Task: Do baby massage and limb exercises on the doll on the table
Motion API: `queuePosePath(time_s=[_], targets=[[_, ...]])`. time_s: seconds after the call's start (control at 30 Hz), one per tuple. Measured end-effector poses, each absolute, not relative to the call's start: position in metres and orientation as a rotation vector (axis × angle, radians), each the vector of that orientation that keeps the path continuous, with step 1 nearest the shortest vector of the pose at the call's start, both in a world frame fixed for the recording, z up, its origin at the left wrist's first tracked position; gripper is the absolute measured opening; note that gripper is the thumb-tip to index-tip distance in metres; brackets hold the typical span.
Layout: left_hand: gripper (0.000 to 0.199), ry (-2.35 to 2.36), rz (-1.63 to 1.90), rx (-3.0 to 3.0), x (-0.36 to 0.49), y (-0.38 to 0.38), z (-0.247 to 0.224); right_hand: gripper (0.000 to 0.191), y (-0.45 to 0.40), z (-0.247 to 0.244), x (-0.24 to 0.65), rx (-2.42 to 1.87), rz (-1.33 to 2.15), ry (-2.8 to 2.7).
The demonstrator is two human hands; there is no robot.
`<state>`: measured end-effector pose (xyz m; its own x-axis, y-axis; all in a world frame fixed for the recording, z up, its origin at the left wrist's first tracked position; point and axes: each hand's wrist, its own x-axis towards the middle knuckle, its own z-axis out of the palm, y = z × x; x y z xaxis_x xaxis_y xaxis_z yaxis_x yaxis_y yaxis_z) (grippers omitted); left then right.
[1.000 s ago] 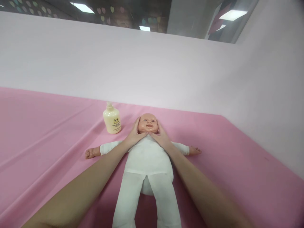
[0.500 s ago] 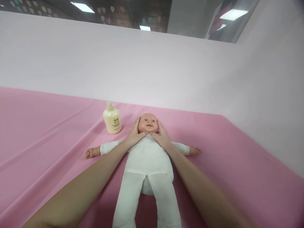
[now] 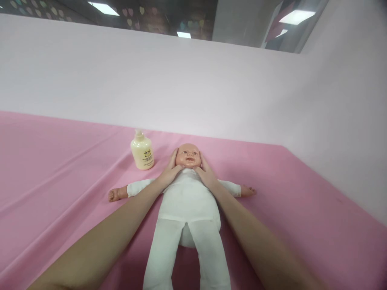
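A baby doll (image 3: 189,201) with a white cloth body lies on its back, arms spread and head at the far end. My left hand (image 3: 171,171) cups the left side of its head, fingers along the cheek and thumb by the jaw. Against the other cheek rests my right hand (image 3: 207,171), its thumb at the neck below the chin. Between them the two hands hold the head, and the fingertips are partly hidden beside it. Both forearms pass over the doll's arms.
A pale yellow pump bottle (image 3: 142,153) stands upright left of the doll's head. Pink cloth (image 3: 75,161) with folds at the left covers the surface. Behind rises a white wall (image 3: 181,88), with a dark window (image 3: 169,18) above it.
My thumbs have slid apart, outward from under the doll's chin, the left one further, toward the jaw. The doll and the bottle stay in place.
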<state>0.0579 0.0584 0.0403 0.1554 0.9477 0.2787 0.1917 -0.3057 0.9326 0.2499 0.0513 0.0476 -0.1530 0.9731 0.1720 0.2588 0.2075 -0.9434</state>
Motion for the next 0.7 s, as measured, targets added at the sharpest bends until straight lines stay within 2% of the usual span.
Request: queuePosePath(time_s=[0.7], targets=[[0.082, 0.990, 1.252, 1.453, 0.058, 0.063, 0.033, 0.075, 0.062, 0.034, 0.251, -1.078, 1.015, -1.545]])
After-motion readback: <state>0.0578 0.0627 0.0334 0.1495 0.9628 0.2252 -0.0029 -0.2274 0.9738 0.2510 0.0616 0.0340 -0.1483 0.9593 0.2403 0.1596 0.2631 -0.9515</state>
